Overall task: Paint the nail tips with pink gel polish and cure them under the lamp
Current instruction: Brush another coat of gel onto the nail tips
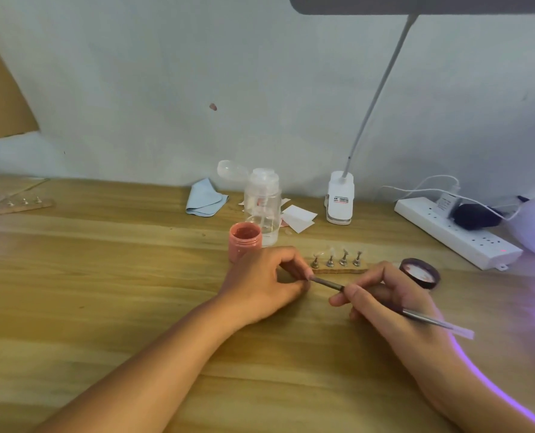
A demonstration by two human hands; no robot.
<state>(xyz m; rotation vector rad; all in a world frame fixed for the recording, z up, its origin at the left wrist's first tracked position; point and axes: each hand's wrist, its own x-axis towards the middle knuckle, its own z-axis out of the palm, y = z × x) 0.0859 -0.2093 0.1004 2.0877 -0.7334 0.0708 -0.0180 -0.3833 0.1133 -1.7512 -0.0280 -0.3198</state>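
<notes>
Right hand pinches slim grey metal brush mid-shaft; left hand pinches its tip end. Just behind: clear nail tips on small metal stands along a cork strip, and an open ribbed pink plastic jar. White clip lamp label: red-black print, unreadable.

A pink round plastic jar is seen on the streaked light-brown wooden tabletop; purple glow is cast at three o'clock.
</notes>
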